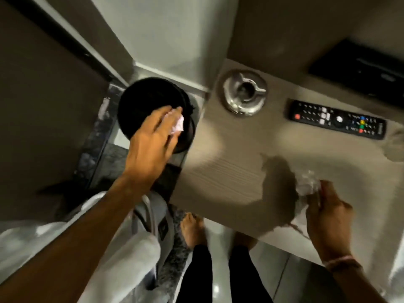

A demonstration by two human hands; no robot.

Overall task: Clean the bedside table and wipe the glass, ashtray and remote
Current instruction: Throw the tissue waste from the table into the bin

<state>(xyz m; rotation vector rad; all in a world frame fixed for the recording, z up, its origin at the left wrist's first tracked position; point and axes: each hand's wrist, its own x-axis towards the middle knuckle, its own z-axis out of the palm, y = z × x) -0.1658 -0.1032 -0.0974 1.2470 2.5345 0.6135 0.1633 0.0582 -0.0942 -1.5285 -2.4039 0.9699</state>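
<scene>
From the head camera, the left hand [150,136] holds a pink tissue [177,123] over the black bin [153,106] at nine o'clock. The right hand [328,217] holds crumpled paper [306,184] on the desk [218,171]. Ashtray [244,92] at twelve o'clock, remote [336,120] at two.

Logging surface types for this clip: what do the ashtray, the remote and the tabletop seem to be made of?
The ashtray looks like polished metal: silvery, with bright reflections on its rim. The remote looks like matte black plastic with coloured buttons. The tabletop appears to be grey-brown laminate or wood veneer with fine parallel grain lines; blur leaves that open.
</scene>
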